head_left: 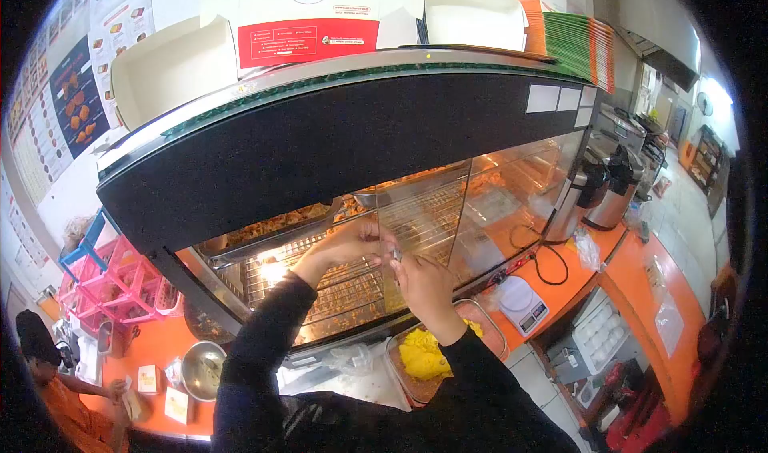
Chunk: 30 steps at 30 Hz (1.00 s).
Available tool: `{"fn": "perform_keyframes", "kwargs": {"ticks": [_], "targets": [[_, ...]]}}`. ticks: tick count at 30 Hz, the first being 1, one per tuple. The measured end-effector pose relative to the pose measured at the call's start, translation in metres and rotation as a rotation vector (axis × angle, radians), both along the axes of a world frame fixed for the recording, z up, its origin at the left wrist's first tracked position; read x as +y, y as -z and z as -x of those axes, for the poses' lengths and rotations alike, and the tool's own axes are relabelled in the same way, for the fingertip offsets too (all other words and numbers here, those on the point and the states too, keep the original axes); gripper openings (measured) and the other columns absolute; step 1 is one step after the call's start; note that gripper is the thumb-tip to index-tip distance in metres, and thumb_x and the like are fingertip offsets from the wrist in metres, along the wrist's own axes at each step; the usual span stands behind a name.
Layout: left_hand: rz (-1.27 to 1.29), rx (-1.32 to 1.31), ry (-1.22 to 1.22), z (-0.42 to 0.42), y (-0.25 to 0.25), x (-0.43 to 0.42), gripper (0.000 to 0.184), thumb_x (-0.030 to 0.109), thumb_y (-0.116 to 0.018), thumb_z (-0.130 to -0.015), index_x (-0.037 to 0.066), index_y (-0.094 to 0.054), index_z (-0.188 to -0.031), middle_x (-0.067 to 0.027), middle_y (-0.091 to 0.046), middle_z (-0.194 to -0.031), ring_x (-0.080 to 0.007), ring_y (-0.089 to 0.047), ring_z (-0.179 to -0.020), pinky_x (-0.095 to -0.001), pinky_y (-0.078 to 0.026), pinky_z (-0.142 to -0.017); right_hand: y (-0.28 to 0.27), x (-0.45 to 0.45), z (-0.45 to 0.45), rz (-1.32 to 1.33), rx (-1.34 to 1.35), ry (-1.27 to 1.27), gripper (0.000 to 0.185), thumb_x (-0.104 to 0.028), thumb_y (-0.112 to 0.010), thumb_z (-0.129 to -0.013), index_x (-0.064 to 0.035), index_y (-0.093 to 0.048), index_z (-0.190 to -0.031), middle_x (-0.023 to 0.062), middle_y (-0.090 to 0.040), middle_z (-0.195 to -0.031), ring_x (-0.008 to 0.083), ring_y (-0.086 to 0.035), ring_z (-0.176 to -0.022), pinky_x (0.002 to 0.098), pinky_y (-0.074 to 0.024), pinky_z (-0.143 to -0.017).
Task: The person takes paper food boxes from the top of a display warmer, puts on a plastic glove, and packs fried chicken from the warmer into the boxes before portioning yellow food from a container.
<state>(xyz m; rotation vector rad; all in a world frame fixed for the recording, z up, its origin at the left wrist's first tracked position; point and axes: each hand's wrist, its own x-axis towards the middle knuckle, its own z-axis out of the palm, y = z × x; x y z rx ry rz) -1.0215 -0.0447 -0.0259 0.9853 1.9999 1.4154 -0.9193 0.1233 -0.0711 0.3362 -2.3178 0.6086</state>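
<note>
My left hand (352,243) reaches in front of the heated food display cabinet (320,133), its fingers closed at the edge of a glass door (420,233). Close beside it, my right hand (424,286) pinches at the same spot, thumb and fingers together. A small silvery piece (396,254) shows between the two hands; its kind is too small to tell. Behind the hands lie wire racks (352,281) strewn with crumbs. A metal tray of fried food (280,225) sits inside at the left. Below my right hand stands a tub of yellow food (424,353).
On the orange counter are a kitchen scale (522,305), steel flasks (570,205) and a steel bowl (204,369). Pink baskets (128,277) stand at the left. Open cardboard boxes (180,69) top the cabinet. Another person (68,397) works at lower left.
</note>
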Motion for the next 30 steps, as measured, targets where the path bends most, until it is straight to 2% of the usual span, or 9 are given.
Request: {"fn": "perform_keyframes", "kwargs": {"ticks": [6, 10, 13, 18, 21, 22, 30], "targets": [[-0.047, 0.014, 0.0, -0.002, 0.004, 0.0, 0.022, 0.021, -0.059, -0.091, 0.002, -0.063, -0.103, -0.0018, -0.065, -0.091, -0.0063, -0.06, -0.078, -0.0217, -0.051, -0.071, -0.005, 0.0, -0.003, 0.001, -0.076, 0.005, 0.019, -0.024, -0.057, -0.087, -0.0059, -0.058, -0.082, 0.0108, -0.062, -0.072, 0.0298, -0.061, -0.071, 0.0415, -0.0483, -0.061], [-0.069, 0.016, -0.012, -0.002, 0.004, 0.0, 0.023, 0.021, -0.059, -0.091, 0.002, -0.062, -0.104, -0.002, -0.064, -0.09, -0.0074, -0.061, -0.081, -0.0219, -0.052, -0.07, 0.0, 0.0, 0.001, 0.017, 0.033, -0.018, 0.028, -0.029, -0.055, -0.088, -0.0062, -0.056, -0.072, 0.0123, -0.059, -0.067, 0.0311, -0.06, -0.066, 0.0423, -0.0472, -0.058], [0.06, 0.027, -0.072, -0.01, -0.011, 0.002, 0.024, 0.023, -0.059, -0.091, 0.001, -0.063, -0.1, -0.002, -0.064, -0.088, -0.0077, -0.061, -0.08, -0.0218, -0.053, -0.067, -0.003, 0.001, 0.0, 0.022, 0.047, -0.031, 0.027, -0.028, -0.056, -0.088, -0.0064, -0.056, -0.071, 0.0113, -0.059, -0.066, 0.0303, -0.06, -0.065, 0.042, -0.0469, -0.057], [0.148, 0.029, 0.001, -0.003, -0.017, 0.001, 0.022, 0.023, -0.058, -0.092, 0.002, -0.063, -0.096, -0.0014, -0.064, -0.085, -0.0071, -0.06, -0.077, -0.0212, -0.052, -0.063, -0.002, 0.001, -0.001, 0.012, 0.063, -0.015, 0.027, -0.027, -0.057, -0.087, -0.0065, -0.055, -0.07, 0.0104, -0.058, -0.065, 0.0295, -0.06, -0.065, 0.0415, -0.0465, -0.056], [0.163, 0.051, 0.04, 0.005, -0.013, -0.001, 0.022, 0.023, -0.058, -0.091, 0.003, -0.063, -0.1, -0.0022, -0.063, -0.088, -0.0088, -0.06, -0.077, -0.0226, -0.052, -0.063, -0.006, 0.002, -0.003, -0.017, 0.027, -0.043, 0.019, -0.024, -0.055, -0.088, -0.0058, -0.059, -0.084, 0.0107, -0.063, -0.071, 0.0295, -0.061, -0.071, 0.0404, -0.0481, -0.058], [0.172, 0.069, 0.053, 0.005, -0.012, -0.001, 0.023, 0.023, -0.059, -0.091, 0.004, -0.063, -0.103, -0.0028, -0.063, -0.089, -0.0098, -0.061, -0.077, -0.0234, -0.053, -0.063, -0.007, 0.002, -0.004, -0.018, 0.011, -0.035, 0.018, -0.023, -0.056, -0.088, -0.0059, -0.058, -0.083, 0.0106, -0.063, -0.071, 0.0294, -0.061, -0.071, 0.0403, -0.0481, -0.058], [0.018, 0.086, 0.055, 0.0, 0.0, -0.001, 0.019, 0.017, -0.057, -0.091, 0.002, -0.061, -0.102, -0.0006, -0.062, -0.083, -0.0052, -0.056, -0.071, -0.0208, -0.048, -0.061, 0.001, 0.0, 0.001, -0.043, 0.03, -0.001, 0.02, -0.025, -0.058, -0.086, -0.0061, -0.057, -0.079, 0.01, -0.062, -0.07, 0.0288, -0.061, -0.068, 0.0401, -0.0482, -0.057]]}}
